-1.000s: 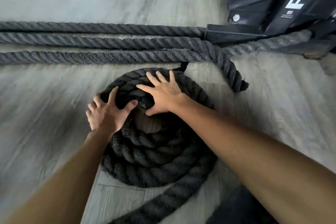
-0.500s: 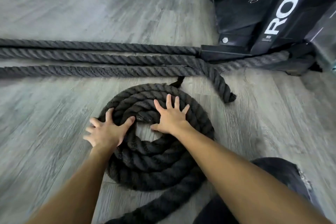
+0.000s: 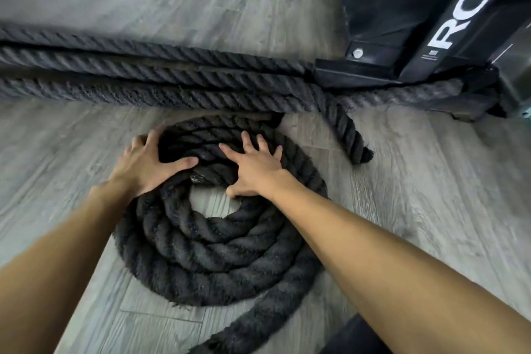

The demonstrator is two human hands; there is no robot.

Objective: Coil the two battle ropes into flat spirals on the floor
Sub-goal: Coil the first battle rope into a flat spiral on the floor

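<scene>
Both hands press flat, fingers spread, on the far side of the coil (image 3: 218, 244): left hand (image 3: 143, 164) on its outer left turns, right hand (image 3: 253, 167) nearer the centre. Its tail runs toward the viewer. Straight ropes (image 3: 149, 75) lie left-right on the floor (image 3: 416, 195) beyond.

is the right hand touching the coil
Touching. The head view shows the right hand lying flat on the coil, fingers spread over its far turns, thumb at the inner edge.
</scene>
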